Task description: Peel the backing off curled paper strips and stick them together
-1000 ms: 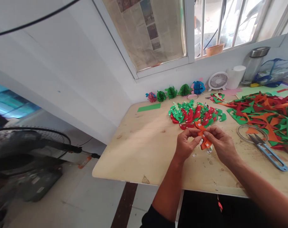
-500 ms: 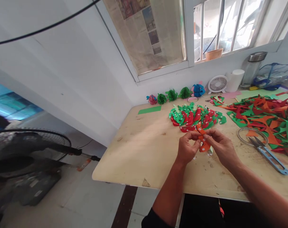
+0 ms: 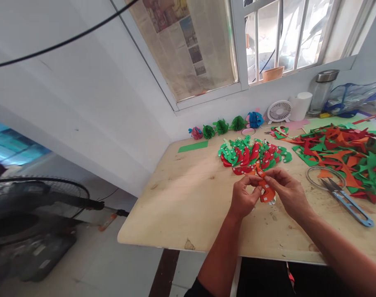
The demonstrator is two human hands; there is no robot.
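Both hands are drawn in narrow on one orange piece (image 3: 267, 193): the left hand (image 3: 244, 197) pinches it between thumb and fingers from the left, and the right hand (image 3: 286, 189) grips it from the right, thumb uppermost. The fingertips of the two hands nearly meet. The piece, dotted with small white squares, is held over the table (image 3: 169, 210), just on the near side of a pile of green and red cut-outs (image 3: 248, 152). Its long axis runs away from the person, leaning a little left at the far, narrow end; the near end is broader and curves.

The table is pale wood, stained in places. To the right lie snips (image 3: 350, 203), blades toward a ring (image 3: 308, 177), and beyond them a heap of scraps (image 3: 345, 154) in red, orange and green. A green strip (image 3: 193, 147) lies at the far left, near a row of paper ornaments (image 3: 221, 126). A small white fan (image 3: 279, 111) and a glass jar (image 3: 320, 97) stand by the wall, under a barred window (image 3: 243, 62). A larger fan (image 3: 36, 202), blurred, is left of the table.
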